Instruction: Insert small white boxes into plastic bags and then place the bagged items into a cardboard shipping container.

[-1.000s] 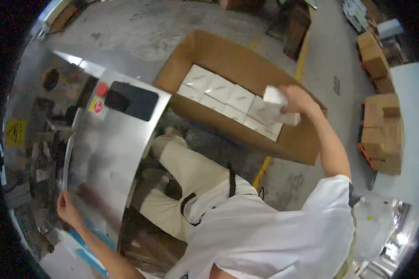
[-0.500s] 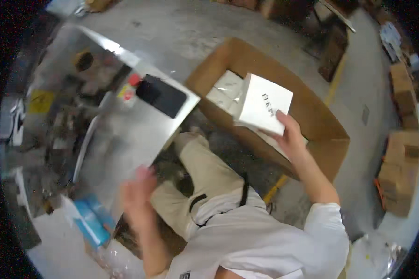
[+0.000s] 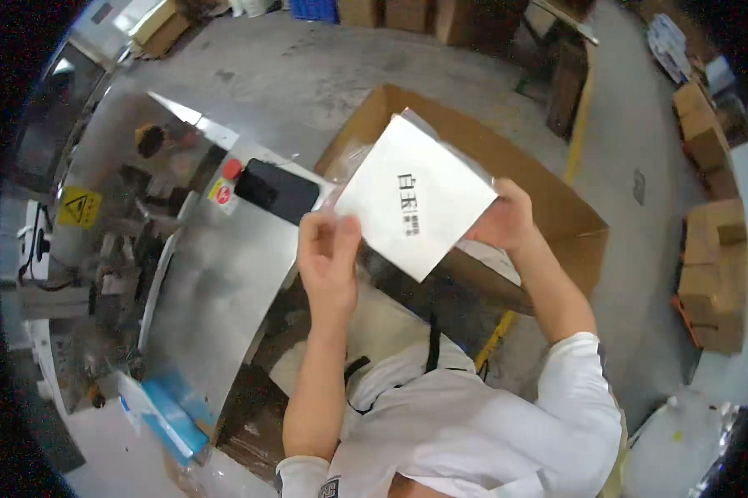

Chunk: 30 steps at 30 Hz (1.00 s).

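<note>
Over the open cardboard carton, a white package is held tilted, its square printed face turned up; one corner, over the carton's interior, is gripped by the right hand, while the opposite corner appears pinched by the curled fingers of the left hand; low weight and fairly stiff faces are suggested, though corners might be dented by hard squeezing; loose clear film is seen along the edges and could prove slippery, so the firm sides would be better grasped; the carton is made of plain, matt brown board; beside it, a smooth metal worktop is topped by a glossy black phone.
</note>
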{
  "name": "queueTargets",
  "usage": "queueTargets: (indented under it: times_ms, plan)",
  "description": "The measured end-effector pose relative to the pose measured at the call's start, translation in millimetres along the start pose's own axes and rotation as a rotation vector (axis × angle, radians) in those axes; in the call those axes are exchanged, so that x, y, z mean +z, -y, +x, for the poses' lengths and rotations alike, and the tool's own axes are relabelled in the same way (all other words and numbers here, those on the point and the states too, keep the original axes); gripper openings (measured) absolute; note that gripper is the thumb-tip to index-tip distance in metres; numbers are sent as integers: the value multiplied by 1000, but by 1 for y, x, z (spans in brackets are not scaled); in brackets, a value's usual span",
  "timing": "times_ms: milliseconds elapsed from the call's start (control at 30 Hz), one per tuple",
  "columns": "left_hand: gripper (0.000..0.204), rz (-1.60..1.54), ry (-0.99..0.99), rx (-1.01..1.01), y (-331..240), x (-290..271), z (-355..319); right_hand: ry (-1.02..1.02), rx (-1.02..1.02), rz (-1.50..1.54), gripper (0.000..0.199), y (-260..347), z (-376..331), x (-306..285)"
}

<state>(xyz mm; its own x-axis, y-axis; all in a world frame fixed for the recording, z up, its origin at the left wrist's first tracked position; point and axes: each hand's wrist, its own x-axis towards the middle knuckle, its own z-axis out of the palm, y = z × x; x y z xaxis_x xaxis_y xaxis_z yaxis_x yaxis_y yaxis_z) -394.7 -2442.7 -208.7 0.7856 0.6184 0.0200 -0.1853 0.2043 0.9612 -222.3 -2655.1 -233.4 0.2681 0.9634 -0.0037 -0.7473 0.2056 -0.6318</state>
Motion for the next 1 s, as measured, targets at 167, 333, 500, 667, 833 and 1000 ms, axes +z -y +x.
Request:
queueTargets:
  times_ms: [167, 333, 500, 667, 833, 1000]
  plan:
    - [14, -369, 11, -143, -27, 71, 20, 58, -61, 31, 70, 39, -28, 12]
    - [14, -303, 193, -79, -19, 75, 29, -48, -212, -625, 79, 87, -59, 9]
    - [14, -72, 424, 197, -10, 98, 23, -120, 18, -517, 93, 119, -72, 3]
    - [17, 279, 485, 420, 13, 106, 23, -361, 181, -1272, 75, 121, -50, 21]
    - [13, 382, 260, 249, -3, 56, 4, -724, 411, -1214, 68, 80, -108, -94]
    - [12, 436, 131, 168, -16, -36, -39, -1008, 942, -701, 48, -69, -256, -304]
